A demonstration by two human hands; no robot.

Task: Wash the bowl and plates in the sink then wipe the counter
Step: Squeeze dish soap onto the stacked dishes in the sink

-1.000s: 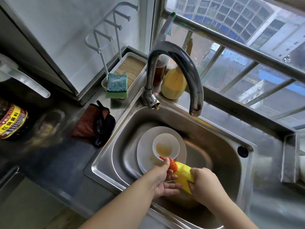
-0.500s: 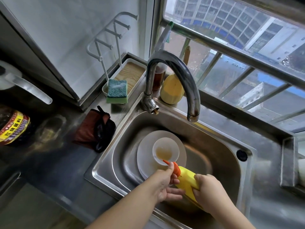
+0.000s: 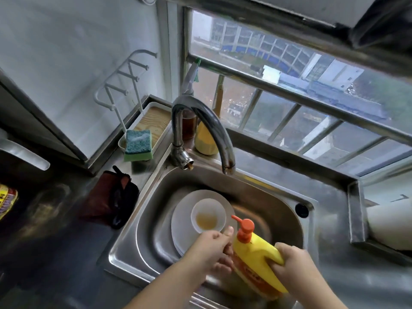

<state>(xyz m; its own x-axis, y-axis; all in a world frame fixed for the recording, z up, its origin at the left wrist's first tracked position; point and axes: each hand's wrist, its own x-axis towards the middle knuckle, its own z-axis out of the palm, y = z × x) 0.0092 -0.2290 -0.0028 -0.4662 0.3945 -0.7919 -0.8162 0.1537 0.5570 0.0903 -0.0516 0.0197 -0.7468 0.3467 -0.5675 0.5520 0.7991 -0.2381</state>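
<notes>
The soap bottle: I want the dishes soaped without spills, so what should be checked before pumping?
1. Soap bottle firmly held by right hand: ok.
2. Orange pump nozzle faces the bowl on the plates: ok.
3. Left hand on the pump top: not ok, it sits beside the bottle.
4. Sponge in hand: not ok, on its tray.
5. Faucet running: not ok, no water visible.

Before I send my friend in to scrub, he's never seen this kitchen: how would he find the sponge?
Start at the curved steel tap behind the sink. Left of its base, a white tray sits in the wall corner. The blue-green scouring sponge with a light green underside leans on the tray's near end, the only soft, two-coloured block there.
</notes>
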